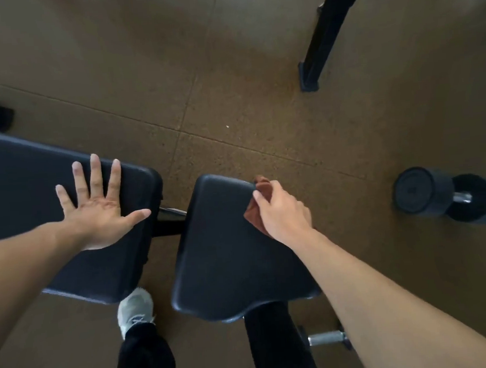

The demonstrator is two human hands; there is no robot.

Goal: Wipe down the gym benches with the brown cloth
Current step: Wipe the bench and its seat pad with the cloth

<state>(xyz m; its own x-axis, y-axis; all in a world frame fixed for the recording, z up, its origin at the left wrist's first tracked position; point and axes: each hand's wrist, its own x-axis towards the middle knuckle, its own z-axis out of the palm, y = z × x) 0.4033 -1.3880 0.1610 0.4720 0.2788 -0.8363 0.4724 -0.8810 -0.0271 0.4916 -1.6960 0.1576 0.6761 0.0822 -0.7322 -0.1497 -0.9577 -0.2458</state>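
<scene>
Two black padded bench sections fill the lower middle of the head view: a long back pad (20, 182) on the left and a smaller seat pad (220, 243) to its right, with a gap and a black frame bar between them. My left hand (100, 211) lies flat on the back pad near its right end, fingers spread, holding nothing. My right hand (281, 210) is closed on the brown cloth (261, 189) and presses it against the far right edge of the seat pad. Most of the cloth is hidden under the hand.
A black dumbbell (449, 195) lies on the brown floor at the right. A smaller dumbbell handle (327, 338) shows below the seat pad. A black equipment leg (321, 43) stands at the upper right. My own legs and a white shoe (135, 309) are beneath the benches.
</scene>
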